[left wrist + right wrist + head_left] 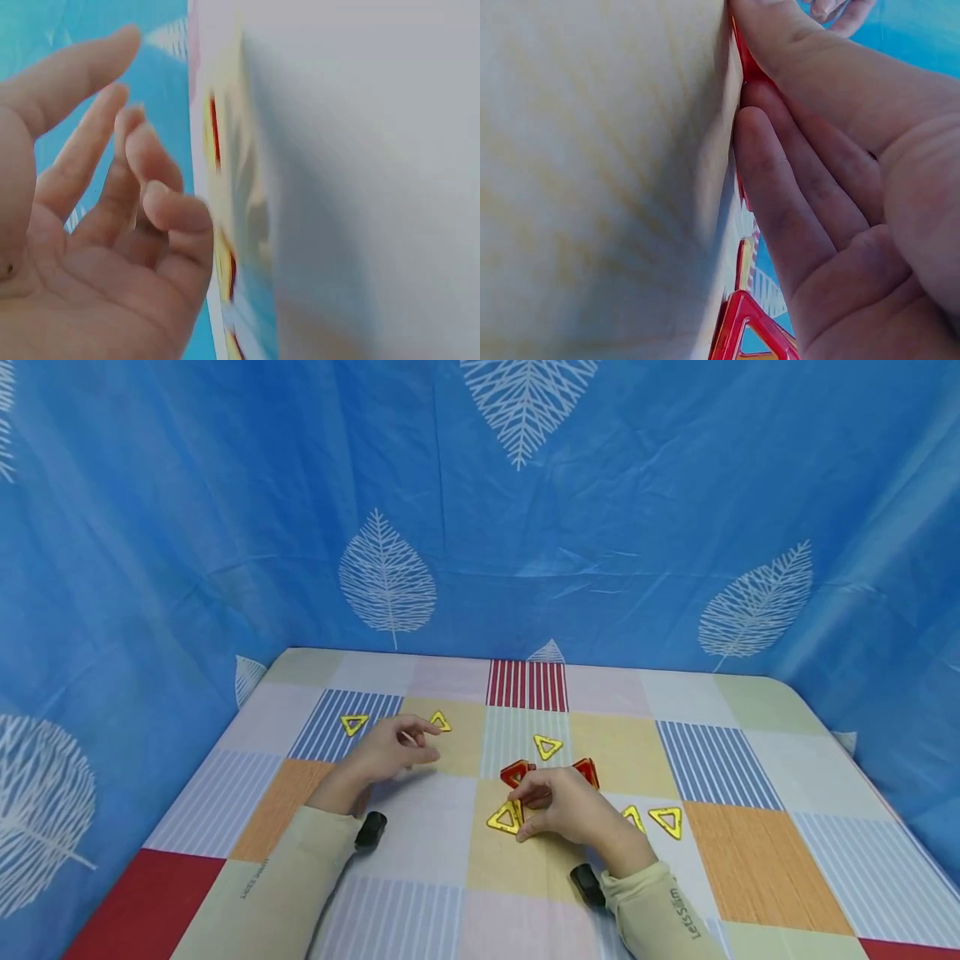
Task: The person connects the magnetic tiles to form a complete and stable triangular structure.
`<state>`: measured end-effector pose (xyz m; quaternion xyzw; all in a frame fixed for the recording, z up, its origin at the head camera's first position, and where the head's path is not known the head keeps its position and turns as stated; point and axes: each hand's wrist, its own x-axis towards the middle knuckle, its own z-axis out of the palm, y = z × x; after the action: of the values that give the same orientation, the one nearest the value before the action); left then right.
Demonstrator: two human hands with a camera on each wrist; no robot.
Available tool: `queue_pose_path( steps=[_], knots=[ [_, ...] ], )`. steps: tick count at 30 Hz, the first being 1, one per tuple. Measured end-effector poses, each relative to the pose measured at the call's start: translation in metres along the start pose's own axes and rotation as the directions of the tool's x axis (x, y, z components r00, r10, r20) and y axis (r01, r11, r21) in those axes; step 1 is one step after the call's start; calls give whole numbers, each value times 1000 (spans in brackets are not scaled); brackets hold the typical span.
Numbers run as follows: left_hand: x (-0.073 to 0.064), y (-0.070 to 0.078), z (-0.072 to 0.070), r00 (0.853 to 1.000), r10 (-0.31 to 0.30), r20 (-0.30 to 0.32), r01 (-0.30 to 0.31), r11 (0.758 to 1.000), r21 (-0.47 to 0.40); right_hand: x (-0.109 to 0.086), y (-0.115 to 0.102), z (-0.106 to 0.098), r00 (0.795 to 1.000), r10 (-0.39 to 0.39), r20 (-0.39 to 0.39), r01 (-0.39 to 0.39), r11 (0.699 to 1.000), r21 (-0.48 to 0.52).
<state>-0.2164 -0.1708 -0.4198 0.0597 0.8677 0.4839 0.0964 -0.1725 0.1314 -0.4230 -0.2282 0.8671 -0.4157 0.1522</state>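
My right hand (566, 806) is low over the table and pinches the right edge of a flat yellow triangle frame (496, 821) between thumb and fingers. In the right wrist view, a red edge (753, 67) shows between thumb and fingers; the rest of that piece is hidden. Just beyond this hand are a red triangle piece (514, 772) and a second red triangle piece (588, 772), partly covered by the hand. My left hand (392, 747) hovers above the table with loosely bent fingers and nothing in them. Near its fingertips lies another yellow triangle (441, 722).
More yellow triangles lie about: one at the left (354, 724), one behind the red pieces (548, 747), and two right of my right wrist, the outer one (666, 822) fully visible. A patchwork cloth (420, 835) covers the table. Blue curtain (480, 527) surrounds its back and sides.
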Motion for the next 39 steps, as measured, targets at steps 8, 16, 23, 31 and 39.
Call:
queue_pose_path(
  steps=[8,16,23,31,39],
  knots=[
    [8,-32,-64,976,-149,-159,162,984,74,0,0,0,1000,-8,-1,8,1000,-7],
    [10,-59,-86,958,-237,-163,250,966,70,-1,2,1,1000,-9,2,9,1000,11],
    [12,-65,-93,942,-315,-118,321,946,35,-1,2,1,1000,-10,3,9,1000,21],
    [12,-65,-96,940,-327,-94,336,936,107,0,4,2,1000,-3,6,3,999,34],
    [15,-66,-95,946,-303,-111,319,932,172,-2,7,2,1000,-15,5,15,999,36]
  ],
)
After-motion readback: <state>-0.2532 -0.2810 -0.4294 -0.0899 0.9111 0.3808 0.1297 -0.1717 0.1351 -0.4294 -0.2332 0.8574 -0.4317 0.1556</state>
